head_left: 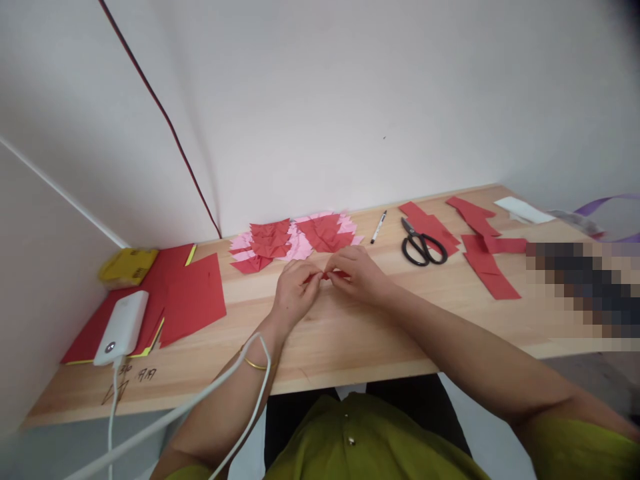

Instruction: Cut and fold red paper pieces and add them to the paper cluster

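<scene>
Both my hands meet over the middle of the wooden table point(350, 340). My left hand point(294, 291) and my right hand point(361, 273) pinch a small folded piece of red paper point(334, 274) between their fingertips, just above the tabletop. Right behind them lies a pile of folded red and pink paper pieces point(295, 240), spread along the wall.
Black scissors point(423, 247) and a pen point(379, 227) lie to the right, with red paper strips point(487, 257) beyond. At the left are red paper sheets point(185, 297), a white power bank point(121, 327) with a white cable, and a yellow pack point(127, 265).
</scene>
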{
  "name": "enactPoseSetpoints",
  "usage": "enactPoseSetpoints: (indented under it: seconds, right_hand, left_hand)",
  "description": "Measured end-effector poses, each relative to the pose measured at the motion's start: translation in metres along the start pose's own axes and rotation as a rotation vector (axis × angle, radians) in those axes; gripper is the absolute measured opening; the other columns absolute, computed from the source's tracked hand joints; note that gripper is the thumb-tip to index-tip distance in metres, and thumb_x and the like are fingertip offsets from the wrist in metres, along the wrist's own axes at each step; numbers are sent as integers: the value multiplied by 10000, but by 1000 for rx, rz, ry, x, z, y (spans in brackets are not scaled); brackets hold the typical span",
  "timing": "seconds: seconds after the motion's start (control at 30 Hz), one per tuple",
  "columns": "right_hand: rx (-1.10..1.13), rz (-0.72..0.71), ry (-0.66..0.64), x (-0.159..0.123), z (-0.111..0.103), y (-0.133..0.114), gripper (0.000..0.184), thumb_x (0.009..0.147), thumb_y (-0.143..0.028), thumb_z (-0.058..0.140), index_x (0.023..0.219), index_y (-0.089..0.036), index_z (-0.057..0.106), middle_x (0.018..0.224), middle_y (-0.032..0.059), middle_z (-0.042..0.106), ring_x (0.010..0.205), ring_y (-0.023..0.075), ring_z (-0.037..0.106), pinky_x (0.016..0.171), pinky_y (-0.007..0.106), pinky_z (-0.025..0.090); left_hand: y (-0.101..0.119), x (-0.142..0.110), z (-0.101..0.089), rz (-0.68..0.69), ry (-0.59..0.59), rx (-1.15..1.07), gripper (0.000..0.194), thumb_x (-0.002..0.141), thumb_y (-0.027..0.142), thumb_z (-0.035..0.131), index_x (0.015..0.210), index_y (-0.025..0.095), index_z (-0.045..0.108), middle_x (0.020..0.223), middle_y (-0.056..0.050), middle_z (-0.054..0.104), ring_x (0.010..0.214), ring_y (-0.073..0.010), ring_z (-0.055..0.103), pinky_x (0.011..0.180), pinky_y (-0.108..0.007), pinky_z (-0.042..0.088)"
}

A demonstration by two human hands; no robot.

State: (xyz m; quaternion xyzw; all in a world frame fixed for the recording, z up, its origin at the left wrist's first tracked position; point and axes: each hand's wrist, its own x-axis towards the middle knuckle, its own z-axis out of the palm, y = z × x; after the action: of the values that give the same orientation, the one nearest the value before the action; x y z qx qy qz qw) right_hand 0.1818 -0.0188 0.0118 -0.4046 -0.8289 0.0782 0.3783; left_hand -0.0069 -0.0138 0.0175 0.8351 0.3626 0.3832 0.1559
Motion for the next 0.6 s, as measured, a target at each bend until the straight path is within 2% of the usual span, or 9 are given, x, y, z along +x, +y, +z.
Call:
enactPoseSetpoints:
  seconds: [0.17,0.3,0.47,0.53,0.6]
  right_hand:
    - [5,10,30,1,3,3,73,720,-123,554,720,-178,600,742,37,642,722,166,546,724,303,351]
    - [29,41,93,3,-6,15,93,695,-101,539,687,-185,579,694,19,626,679,159,544,688,294,362]
    - [29,76,213,4,-15,17,75,777,-149,527,746,-194,578,728,34,625,701,168,555,686,300,393]
    - [24,42,209,4,-13,13,70,804,-183,535,835,-194,596,812,54,646,775,182,569,730,315,398]
    - [12,-1,142,3,-8,7,127,807,-212,559,924,-197,606,903,72,658,859,199,573,782,335,385]
  left_hand:
    - [1,0,-1,18,14,27,124,854,222,524,833,193,642,796,-47,650,796,-177,565,744,-329,436]
    - [-5,1,-7,-41,121,26,130,853,241,535,789,187,635,786,-36,647,787,-166,570,746,-315,430]
    - [-13,2,-14,-178,273,39,161,857,256,524,755,181,624,763,-24,629,789,-166,575,752,-305,433]
    - [-13,2,-13,-159,240,44,157,855,254,527,765,181,633,769,-27,636,790,-167,575,752,-308,433]
    - [-9,1,-10,-99,152,39,148,857,247,527,797,184,647,797,-36,653,799,-170,574,756,-317,434]
